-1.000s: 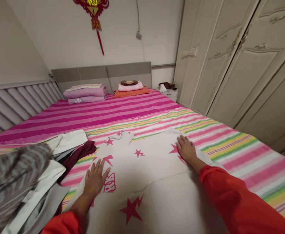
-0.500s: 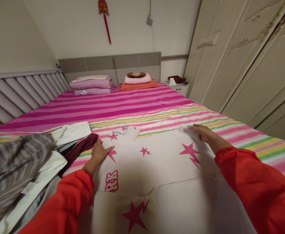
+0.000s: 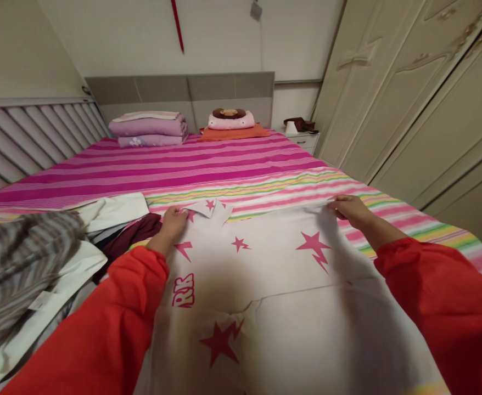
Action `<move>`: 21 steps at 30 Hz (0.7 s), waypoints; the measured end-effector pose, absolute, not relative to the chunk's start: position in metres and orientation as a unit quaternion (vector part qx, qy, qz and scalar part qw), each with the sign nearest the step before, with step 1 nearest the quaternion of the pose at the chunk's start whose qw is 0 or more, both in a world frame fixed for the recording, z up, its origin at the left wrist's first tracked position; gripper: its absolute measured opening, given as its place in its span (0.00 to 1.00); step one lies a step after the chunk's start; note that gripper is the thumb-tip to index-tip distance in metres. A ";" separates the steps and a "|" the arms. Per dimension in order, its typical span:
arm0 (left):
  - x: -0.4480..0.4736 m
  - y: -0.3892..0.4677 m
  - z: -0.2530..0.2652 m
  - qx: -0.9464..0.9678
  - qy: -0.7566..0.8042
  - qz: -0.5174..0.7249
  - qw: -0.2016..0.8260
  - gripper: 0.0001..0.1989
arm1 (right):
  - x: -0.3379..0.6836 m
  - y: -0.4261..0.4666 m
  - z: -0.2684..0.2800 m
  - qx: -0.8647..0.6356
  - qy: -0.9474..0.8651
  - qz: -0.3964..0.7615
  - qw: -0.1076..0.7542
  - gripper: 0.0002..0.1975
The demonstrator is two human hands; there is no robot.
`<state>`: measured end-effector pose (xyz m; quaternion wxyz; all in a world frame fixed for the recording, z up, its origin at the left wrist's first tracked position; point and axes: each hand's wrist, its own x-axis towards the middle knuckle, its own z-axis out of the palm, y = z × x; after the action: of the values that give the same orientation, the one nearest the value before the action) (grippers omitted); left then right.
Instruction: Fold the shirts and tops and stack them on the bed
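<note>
A white garment (image 3: 282, 252) with pink stars and pink lettering lies spread in front of me, and its exact kind is not plain. My left hand (image 3: 175, 222) pinches its far left corner beside a small turned-over flap. At the far right corner, my right hand (image 3: 346, 208) grips the edge between thumb and fingers, lifting it a little. A seam or fold line runs across the middle of the cloth. Close to my left hand lies a maroon piece of clothing (image 3: 136, 236), part of a loose pile.
Left of me, the pile holds grey striped cloth (image 3: 22, 263) and white pieces (image 3: 115, 214). A striped sheet (image 3: 208, 164) covers the bed. Folded purple bedding (image 3: 150, 129) and an orange item (image 3: 233, 133) sit by the headboard (image 3: 162, 90). A bed rail (image 3: 31, 137) and wardrobe (image 3: 409, 99) flank it.
My left hand has moved up to the garment's far corner and closed on it. My right hand has raised its edge slightly. The view has tilted down.
</note>
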<state>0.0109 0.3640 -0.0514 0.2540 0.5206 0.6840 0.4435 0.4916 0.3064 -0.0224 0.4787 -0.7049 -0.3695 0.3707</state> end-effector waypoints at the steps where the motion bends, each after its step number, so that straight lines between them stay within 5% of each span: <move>1: 0.011 0.361 -0.046 0.519 0.675 0.452 0.266 0.05 | 0.493 0.301 -0.019 -0.703 -0.363 0.372 0.485 0.16; 8: -0.011 0.319 -0.017 0.487 0.560 0.490 0.458 0.20 | 0.498 0.246 -0.010 -0.671 -0.329 0.418 0.517 0.15; 14: -0.043 0.250 -0.014 0.470 0.553 0.522 0.448 0.15 | 0.504 0.192 -0.021 -0.668 -0.313 0.432 0.518 0.14; 21: -0.064 0.151 -0.028 0.474 0.640 0.421 0.434 0.28 | 0.515 0.155 -0.040 -0.676 -0.338 0.425 0.497 0.10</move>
<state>-0.0640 0.1506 -0.0277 0.4344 0.4739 0.6396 0.4215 0.5147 0.1552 -0.0395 0.4975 -0.6764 -0.3384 0.4248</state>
